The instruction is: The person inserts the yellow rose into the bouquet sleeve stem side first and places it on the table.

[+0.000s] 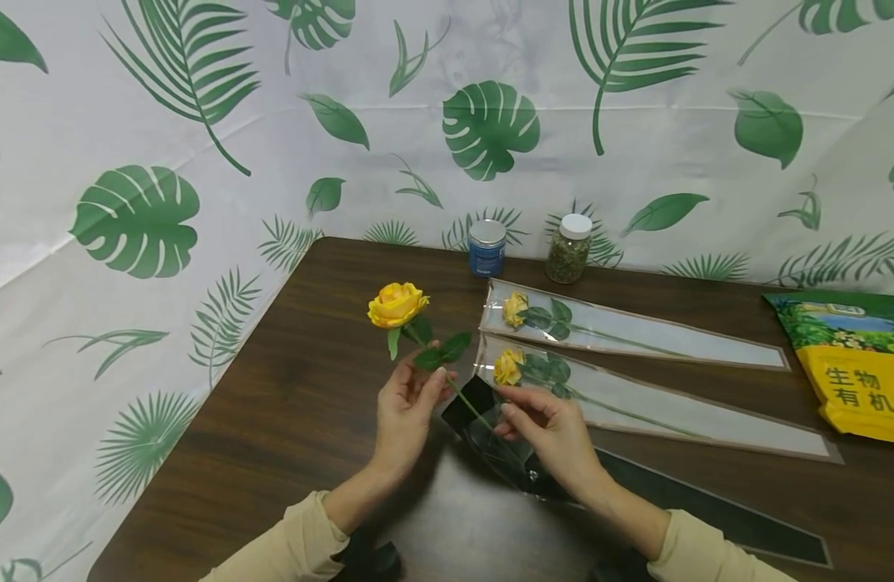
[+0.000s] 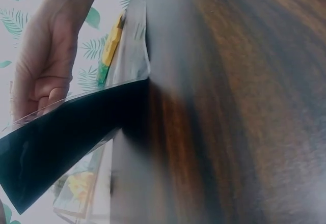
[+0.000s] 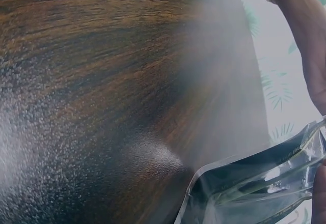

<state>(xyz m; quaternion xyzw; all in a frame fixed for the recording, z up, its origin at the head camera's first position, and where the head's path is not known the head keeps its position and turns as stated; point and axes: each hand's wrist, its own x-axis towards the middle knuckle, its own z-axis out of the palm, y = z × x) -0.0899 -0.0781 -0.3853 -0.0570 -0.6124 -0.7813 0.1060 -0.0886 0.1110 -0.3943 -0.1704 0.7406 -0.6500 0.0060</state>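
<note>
My left hand (image 1: pixel 406 408) grips a yellow rose (image 1: pixel 398 305) by its green stem, just below the leaves. The bloom stands upright and tilts a little left. From there the stem slants down to the right into the open mouth of a black-and-clear flower sleeve (image 1: pixel 716 505). My right hand (image 1: pixel 559 440) pinches that sleeve near its mouth, fingertips beside the stem. In the left wrist view the black panel of the sleeve (image 2: pixel 76 127) stands raised at its mouth. In the right wrist view the clear front of the sleeve (image 3: pixel 244 183) shows the stem inside.
Two white sleeves, an upper one (image 1: pixel 636 330) and a lower one (image 1: pixel 651 398), each hold a yellow rose and lie behind my right hand. A blue tin (image 1: pixel 487 249) and a white-lidded jar (image 1: pixel 569 250) stand at the back edge. A yellow-green bag (image 1: pixel 858 368) lies far right.
</note>
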